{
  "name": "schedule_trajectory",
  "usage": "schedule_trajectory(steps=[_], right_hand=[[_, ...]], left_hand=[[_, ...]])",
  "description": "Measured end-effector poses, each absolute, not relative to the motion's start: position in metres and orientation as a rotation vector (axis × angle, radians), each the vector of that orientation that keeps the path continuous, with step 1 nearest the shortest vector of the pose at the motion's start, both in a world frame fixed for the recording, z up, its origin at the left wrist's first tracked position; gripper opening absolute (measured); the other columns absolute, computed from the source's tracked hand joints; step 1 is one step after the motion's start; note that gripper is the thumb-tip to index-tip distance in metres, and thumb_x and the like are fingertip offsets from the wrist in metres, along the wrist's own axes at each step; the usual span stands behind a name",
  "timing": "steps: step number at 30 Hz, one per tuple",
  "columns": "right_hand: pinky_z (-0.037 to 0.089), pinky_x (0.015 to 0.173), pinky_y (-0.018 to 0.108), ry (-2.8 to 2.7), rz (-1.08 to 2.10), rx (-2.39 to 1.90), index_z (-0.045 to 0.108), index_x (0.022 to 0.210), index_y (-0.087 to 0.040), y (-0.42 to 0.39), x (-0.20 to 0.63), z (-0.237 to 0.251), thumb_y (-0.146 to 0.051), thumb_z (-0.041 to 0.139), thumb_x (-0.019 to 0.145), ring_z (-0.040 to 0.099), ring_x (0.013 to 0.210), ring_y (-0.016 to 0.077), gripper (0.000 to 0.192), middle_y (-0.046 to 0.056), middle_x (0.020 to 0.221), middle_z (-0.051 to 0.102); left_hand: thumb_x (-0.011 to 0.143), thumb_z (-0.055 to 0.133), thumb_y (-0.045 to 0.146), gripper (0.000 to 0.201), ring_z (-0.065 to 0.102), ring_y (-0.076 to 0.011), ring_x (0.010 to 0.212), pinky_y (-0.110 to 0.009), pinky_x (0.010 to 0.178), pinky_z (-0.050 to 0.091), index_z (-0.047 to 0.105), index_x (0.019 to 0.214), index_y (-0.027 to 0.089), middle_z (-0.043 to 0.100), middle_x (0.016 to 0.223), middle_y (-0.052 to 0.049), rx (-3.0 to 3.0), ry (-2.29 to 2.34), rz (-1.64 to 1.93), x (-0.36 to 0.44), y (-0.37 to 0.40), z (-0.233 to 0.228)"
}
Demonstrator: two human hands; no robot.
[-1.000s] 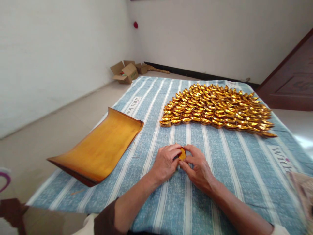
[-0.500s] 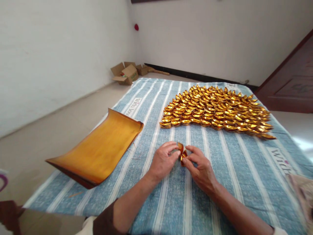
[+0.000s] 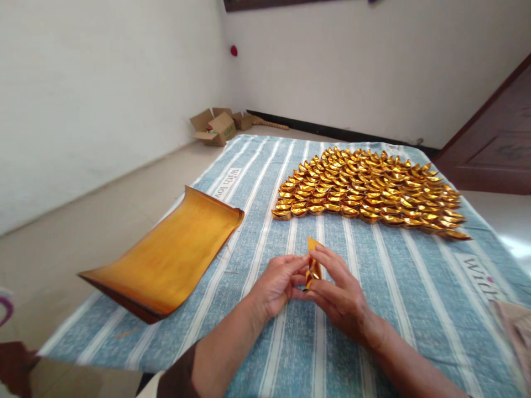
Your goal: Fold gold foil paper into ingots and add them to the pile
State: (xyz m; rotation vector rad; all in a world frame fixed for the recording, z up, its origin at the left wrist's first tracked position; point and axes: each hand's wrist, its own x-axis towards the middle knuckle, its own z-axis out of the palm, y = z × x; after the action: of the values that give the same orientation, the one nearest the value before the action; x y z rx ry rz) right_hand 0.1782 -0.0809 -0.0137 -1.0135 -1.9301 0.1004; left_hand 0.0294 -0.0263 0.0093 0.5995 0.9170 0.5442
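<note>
A small folded piece of gold paper (image 3: 313, 265) stands upright between my two hands above the blue striped cloth (image 3: 373, 309). My left hand (image 3: 276, 284) pinches its left side with the fingertips. My right hand (image 3: 338, 290) grips its right side, thumb below and fingers over the top. Beyond my hands lies a wide, tightly packed spread of several folded gold paper ingots (image 3: 369, 190). A stack of gold paper sheets (image 3: 174, 257) with curled ends rests on the cloth's left edge.
Open cardboard boxes (image 3: 218, 126) sit on the floor in the far corner by the white walls. A dark wooden door (image 3: 493, 141) stands at the right. The cloth has printed lettering (image 3: 481, 271) near its right edge.
The gold piece has turned from lying low between my fingers to standing upright and taller. Both hands have drawn a little nearer to me and closed together around it.
</note>
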Motion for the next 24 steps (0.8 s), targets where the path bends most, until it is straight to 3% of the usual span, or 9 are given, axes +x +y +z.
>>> schedule_trajectory(steps=[6, 13, 19, 24], right_hand=[[0.044, 0.103, 0.049, -1.985, 0.026, -1.004, 0.065, 0.090, -0.022, -0.081, 0.181, -0.010, -0.018, 0.056, 0.088, 0.036, 0.134, 0.0282, 0.010, 0.008, 0.140, 0.045], [0.036, 0.106, 0.053, -1.847, 0.139, -1.164, 0.065, 0.075, -0.019, -0.082, 0.186, -0.011, -0.018, 0.056, 0.086, 0.032, 0.135, 0.0324, 0.014, 0.010, 0.141, 0.043], [0.041, 0.098, 0.052, -1.523, 0.517, -1.402, 0.066, 0.068, -0.020, -0.076, 0.184, -0.024, -0.028, 0.055, 0.086, 0.051, 0.119, 0.0294, 0.023, 0.011, 0.119, 0.059], [0.040, 0.097, 0.048, -1.416, 0.678, -1.456, 0.064, 0.063, -0.020, -0.074, 0.184, -0.026, -0.031, 0.057, 0.083, 0.056, 0.111, 0.0266, 0.024, 0.010, 0.114, 0.061]], left_hand=[[0.072, 0.073, 0.027, 0.020, 0.058, -0.0099, 0.053, -0.020, 0.047, 0.049, 0.063, 0.081, 0.012, 0.063, 0.071, -0.002, 0.616, 0.863, 0.516, 0.032, -0.026, 0.011], [0.081, 0.064, 0.019, 0.009, 0.064, -0.0125, 0.059, -0.024, 0.050, 0.055, 0.063, 0.087, 0.012, 0.066, 0.079, -0.005, 0.560, 0.906, 0.669, 0.036, -0.031, 0.009], [0.084, 0.060, 0.015, 0.006, 0.068, -0.0151, 0.066, -0.022, 0.049, 0.056, 0.064, 0.086, 0.011, 0.070, 0.084, -0.009, 0.520, 0.955, 0.780, 0.043, -0.035, 0.008], [0.082, 0.062, 0.014, 0.006, 0.069, -0.0158, 0.068, -0.022, 0.051, 0.057, 0.066, 0.084, 0.010, 0.071, 0.084, -0.009, 0.557, 0.977, 0.824, 0.047, -0.038, 0.006]])
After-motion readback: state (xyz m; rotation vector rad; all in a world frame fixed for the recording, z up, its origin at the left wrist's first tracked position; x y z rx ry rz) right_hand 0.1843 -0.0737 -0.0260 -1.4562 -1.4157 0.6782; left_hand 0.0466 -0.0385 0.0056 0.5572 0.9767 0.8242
